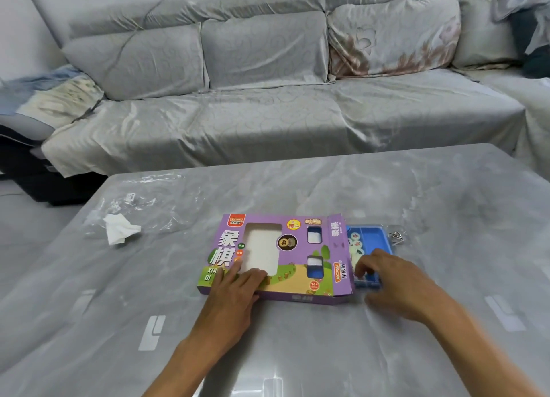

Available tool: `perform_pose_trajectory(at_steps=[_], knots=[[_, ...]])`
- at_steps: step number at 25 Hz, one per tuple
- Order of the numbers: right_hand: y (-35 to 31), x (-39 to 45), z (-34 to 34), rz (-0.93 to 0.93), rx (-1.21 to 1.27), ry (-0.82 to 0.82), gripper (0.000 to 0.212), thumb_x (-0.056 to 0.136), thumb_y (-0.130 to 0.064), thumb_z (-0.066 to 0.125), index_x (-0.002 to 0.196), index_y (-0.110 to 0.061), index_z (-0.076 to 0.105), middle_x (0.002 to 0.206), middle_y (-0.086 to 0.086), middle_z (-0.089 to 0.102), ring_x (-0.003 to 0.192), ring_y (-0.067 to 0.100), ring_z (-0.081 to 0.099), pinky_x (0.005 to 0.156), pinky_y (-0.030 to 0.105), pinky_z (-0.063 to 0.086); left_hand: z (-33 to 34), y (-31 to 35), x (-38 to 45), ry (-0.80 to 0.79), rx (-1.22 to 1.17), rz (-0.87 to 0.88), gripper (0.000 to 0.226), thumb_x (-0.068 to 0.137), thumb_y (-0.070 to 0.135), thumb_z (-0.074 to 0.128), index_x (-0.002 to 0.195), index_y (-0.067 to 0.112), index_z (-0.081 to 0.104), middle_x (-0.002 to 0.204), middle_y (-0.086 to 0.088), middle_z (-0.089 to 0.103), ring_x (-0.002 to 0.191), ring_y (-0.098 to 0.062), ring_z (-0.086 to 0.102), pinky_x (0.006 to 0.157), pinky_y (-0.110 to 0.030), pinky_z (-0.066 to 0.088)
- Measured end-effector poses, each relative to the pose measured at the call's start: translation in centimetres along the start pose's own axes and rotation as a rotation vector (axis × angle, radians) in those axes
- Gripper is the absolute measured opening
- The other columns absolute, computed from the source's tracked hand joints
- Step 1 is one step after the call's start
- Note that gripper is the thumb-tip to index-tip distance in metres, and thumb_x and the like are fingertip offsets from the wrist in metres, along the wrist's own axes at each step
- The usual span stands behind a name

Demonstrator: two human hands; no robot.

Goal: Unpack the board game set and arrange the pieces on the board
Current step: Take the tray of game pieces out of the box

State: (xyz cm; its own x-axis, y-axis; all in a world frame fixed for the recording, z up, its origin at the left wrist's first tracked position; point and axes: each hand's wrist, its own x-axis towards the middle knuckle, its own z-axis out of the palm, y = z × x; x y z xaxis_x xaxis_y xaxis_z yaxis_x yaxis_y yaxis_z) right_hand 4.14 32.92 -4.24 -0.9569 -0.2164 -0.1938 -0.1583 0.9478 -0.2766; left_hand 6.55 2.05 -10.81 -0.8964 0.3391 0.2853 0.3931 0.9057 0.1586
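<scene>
Head view only: flat purple cardboard game box (pixel 276 257) with a cut-out window lies face-up on the glossy grey bench (pixel 297 352), near the front-centre, its right end flap open. Left hand (pixel 235 295) lies flat on the box's near-left corner, fingers (pixel 256 276) straight and pressing down, not curled round anything; my read is it's pinning the box so it doesn't slide along with the insert. Right hand (pixel 395 283) sits at the open end, its fingers bent over the near edge of the blue plastic tray (pixel 370 239) and apparently gripping it; motion blur makes the exact contact hard to confirm. Tray is partway out of the right end, with a few pale round game pieces (pixel 355 243) visible in it, touching each other by the box mouth. The rest of the tray and any board are hidden inside the box. A small metal wire ring item (pixel 397 237) lies just beside the tray's far-right corner, so a straight pull right could nudge it. Otherwise there's plenty of bare bench to the right and toward the person for the tray to clear. On the left, well apart, lie a crumpled white tissue (pixel 120 228) and clear plastic wrap (pixel 140 206), out of the way. Grey covered sofa (pixel 268 114) stands beyond the bench's far edge.
</scene>
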Motion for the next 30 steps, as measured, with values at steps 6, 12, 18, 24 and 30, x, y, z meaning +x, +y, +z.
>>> perform_pose_trajectory(at_steps=[6, 12, 18, 24, 30], knots=[[1.8, -0.1, -1.3, 0.142, 0.012, -0.036, 0.027, 0.075, -0.016, 0.059, 0.083, -0.037, 0.044, 0.1, -0.013, 0.051, 0.087, 0.011, 0.052, 0.068, 0.024, 0.042, 0.7, -3.4, 4.2, -0.035, 0.094, -0.019, 0.048, 0.083, 0.011, 0.071, 0.12, 0.03, 0.046, 0.12, 0.004, 0.065, 0.124, -0.034, 0.054, 0.091, -0.051, 0.048], [3.9, 0.1, -1.3, 0.146, 0.065, -0.017, 0.03, 0.078, -0.017, 0.064, 0.082, -0.039, 0.044, 0.102, -0.014, 0.051, 0.09, 0.008, 0.052, 0.076, 0.024, 0.048, 2.1, -6.5, 11.5, -0.126, 0.164, -0.258, 0.037, 0.097, 0.018, 0.048, 0.134, 0.023, 0.044, 0.14, -0.001, 0.052, 0.138, -0.034, 0.034, 0.101, -0.048, 0.034], [2.4, 1.1, -0.4, 0.081, 0.075, 0.04, 0.048, 0.078, -0.013, 0.06, 0.113, -0.044, 0.049, 0.116, -0.015, 0.04, 0.107, 0.009, 0.045, 0.083, 0.026, 0.048, 2.4, -8.0, 17.3, -0.128, 0.16, -0.328, 0.038, 0.096, 0.018, 0.05, 0.134, 0.023, 0.044, 0.137, -0.005, 0.052, 0.132, -0.032, 0.037, 0.1, -0.048, 0.035], [0.8, 1.6, 1.6, 0.031, -0.023, 0.185, 0.033, 0.088, -0.023, 0.058, 0.113, -0.042, 0.049, 0.111, -0.019, 0.041, 0.101, 0.007, 0.041, 0.078, 0.027, 0.048, 3.5, -9.6, 19.1, -0.109, 0.174, -0.369, 0.037, 0.094, 0.014, 0.051, 0.13, 0.023, 0.044, 0.134, -0.005, 0.053, 0.128, -0.032, 0.038, 0.099, -0.051, 0.034], [-1.3, 1.4, 2.4, 0.091, -0.136, 0.251, 0.036, 0.084, -0.026, 0.055, 0.115, -0.04, 0.043, 0.111, -0.018, 0.042, 0.103, 0.012, 0.041, 0.082, 0.031, 0.038, 3.5, -9.3, 18.3, 0.014, 0.146, -0.331, 0.055, 0.09, 0.019, 0.059, 0.139, 0.015, 0.036, 0.15, -0.009, 0.033, 0.142, -0.031, 0.023, 0.11, -0.059, 0.021]])
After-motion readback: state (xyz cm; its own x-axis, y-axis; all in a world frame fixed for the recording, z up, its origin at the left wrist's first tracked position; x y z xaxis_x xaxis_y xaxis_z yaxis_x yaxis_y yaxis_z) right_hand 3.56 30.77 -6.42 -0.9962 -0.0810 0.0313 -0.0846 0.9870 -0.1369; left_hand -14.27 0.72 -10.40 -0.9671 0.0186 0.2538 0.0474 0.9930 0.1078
